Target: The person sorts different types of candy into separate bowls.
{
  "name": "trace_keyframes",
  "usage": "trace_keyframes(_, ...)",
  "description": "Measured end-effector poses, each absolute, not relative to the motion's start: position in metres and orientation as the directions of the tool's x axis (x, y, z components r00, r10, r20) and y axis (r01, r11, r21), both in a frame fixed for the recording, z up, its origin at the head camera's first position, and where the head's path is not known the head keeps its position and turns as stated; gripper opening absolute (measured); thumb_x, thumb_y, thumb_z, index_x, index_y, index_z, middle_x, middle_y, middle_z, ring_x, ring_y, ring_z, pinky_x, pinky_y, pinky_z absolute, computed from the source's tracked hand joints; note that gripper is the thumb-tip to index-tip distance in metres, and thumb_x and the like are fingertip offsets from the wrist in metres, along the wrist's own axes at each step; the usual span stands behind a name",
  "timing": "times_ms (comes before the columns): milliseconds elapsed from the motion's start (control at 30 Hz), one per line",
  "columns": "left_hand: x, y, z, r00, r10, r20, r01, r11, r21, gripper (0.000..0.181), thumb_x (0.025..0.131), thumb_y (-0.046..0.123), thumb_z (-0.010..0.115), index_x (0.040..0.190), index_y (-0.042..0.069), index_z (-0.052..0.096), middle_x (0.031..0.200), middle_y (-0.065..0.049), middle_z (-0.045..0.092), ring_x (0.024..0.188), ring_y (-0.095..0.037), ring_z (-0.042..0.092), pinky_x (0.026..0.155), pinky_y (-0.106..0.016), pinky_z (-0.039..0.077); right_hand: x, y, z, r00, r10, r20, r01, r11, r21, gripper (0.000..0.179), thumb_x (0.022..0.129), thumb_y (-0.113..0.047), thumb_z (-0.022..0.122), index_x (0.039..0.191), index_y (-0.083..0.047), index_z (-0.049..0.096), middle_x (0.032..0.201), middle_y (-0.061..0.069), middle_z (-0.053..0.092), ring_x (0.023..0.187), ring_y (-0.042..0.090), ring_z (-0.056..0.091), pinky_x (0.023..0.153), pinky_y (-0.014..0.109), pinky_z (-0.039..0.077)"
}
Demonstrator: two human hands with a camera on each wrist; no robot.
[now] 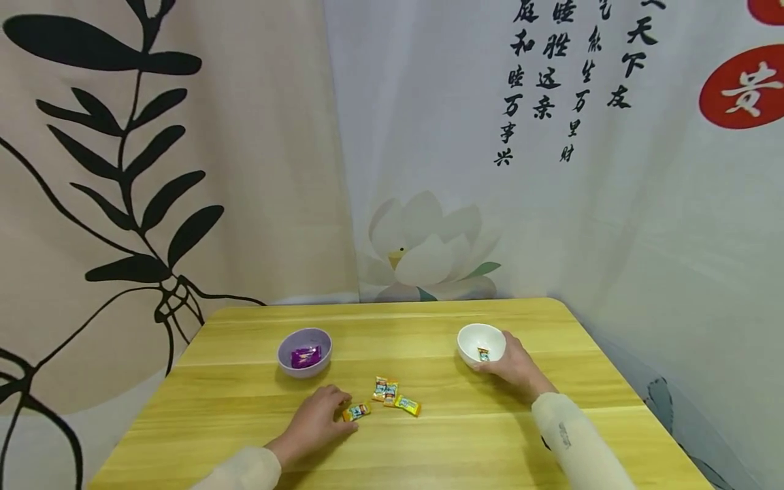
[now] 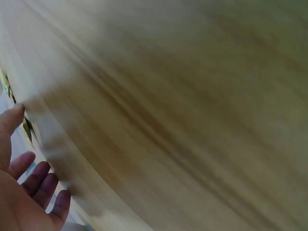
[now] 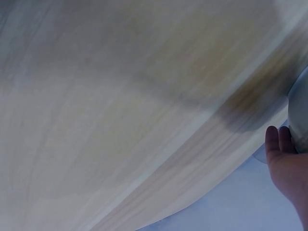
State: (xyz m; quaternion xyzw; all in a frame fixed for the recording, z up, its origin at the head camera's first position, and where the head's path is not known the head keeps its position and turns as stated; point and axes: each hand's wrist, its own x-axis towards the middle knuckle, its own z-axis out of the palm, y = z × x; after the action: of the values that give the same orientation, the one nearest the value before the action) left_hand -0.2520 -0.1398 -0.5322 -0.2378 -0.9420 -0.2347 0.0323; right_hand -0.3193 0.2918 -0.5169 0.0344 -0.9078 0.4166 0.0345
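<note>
My left hand (image 1: 318,418) is at the table with its thumb and fingers spread on either side of a small yellow wrapped candy (image 1: 356,412). In the left wrist view the fingers of that hand (image 2: 24,192) look loosely bent and apart, and no firm pinch shows. Just right of it lie more wrapped candies (image 1: 390,393), close together. My right hand (image 1: 519,367) grips the side of a white bowl (image 1: 468,337), which has one small wrapped candy (image 1: 483,354) inside. The right wrist view shows only the fingers (image 3: 272,139) against the bowl (image 3: 300,113).
On the left of the wooden table (image 1: 392,456) stands a purple bowl (image 1: 304,373) with purple wrapped candy (image 1: 305,357) in it. Behind the table hangs a printed curtain (image 1: 275,170) with plants, a flower and writing.
</note>
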Motion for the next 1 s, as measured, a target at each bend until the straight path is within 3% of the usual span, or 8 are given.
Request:
trace_keyframes(267, -0.255, -0.137, -0.541, -0.858, 0.472, 0.2, 0.513, 0.78, 0.359, 0.025, 0.083, 0.03, 0.079, 0.098, 0.01, 0.074, 0.094, 0.006, 0.058, 0.088, -0.014, 0.053, 0.08, -0.04, 0.049, -0.315, 0.297, -0.522, -0.997, -0.023, 0.079, -0.075, 0.649, -0.757, 0.104, 0.07, -0.035, 0.091, 0.143, 0.008, 0.032, 0.131, 0.025, 0.047, 0.115, 0.036, 0.05, 0.099, 0.051, 0.041)
trace_keyframes(467, -0.256, -0.137, -0.54, -0.865, 0.465, 0.191, 0.501, 0.772, 0.391, 0.024, 0.081, 0.028, 0.08, 0.095, 0.009, 0.073, 0.091, 0.006, 0.058, 0.086, -0.014, 0.055, 0.079, -0.04, 0.05, -0.316, 0.296, -0.527, -0.994, -0.034, 0.103, -0.1, 0.65, -0.753, 0.098, 0.069, -0.035, 0.091, 0.139, 0.007, 0.038, 0.126, 0.023, 0.05, 0.113, 0.036, 0.051, 0.097, 0.049, 0.042)
trace_keyframes(700, -0.264, -0.13, -0.529, -0.884, 0.426, 0.193, 0.467, 0.775, 0.425, 0.023, 0.082, 0.027, 0.078, 0.094, 0.009, 0.071, 0.089, 0.006, 0.058, 0.082, -0.012, 0.056, 0.077, -0.038, 0.052, -0.318, 0.296, -0.523, -0.996, -0.022, 0.086, -0.08, 0.634, -0.769, 0.101, 0.068, -0.035, 0.091, 0.142, 0.006, 0.036, 0.129, 0.022, 0.048, 0.116, 0.034, 0.049, 0.099, 0.05, 0.04)
trace_keyframes(1000, -0.278, -0.106, -0.507, -0.877, 0.426, 0.219, 0.479, 0.762, 0.436, 0.025, 0.083, 0.026, 0.078, 0.096, 0.007, 0.071, 0.094, 0.0, 0.062, 0.088, -0.02, 0.061, 0.081, -0.042, 0.052, -0.319, 0.296, -0.521, -0.997, -0.016, 0.074, -0.068, 0.627, -0.776, 0.106, 0.069, -0.037, 0.091, 0.146, 0.004, 0.03, 0.134, 0.023, 0.045, 0.118, 0.035, 0.048, 0.1, 0.052, 0.039)
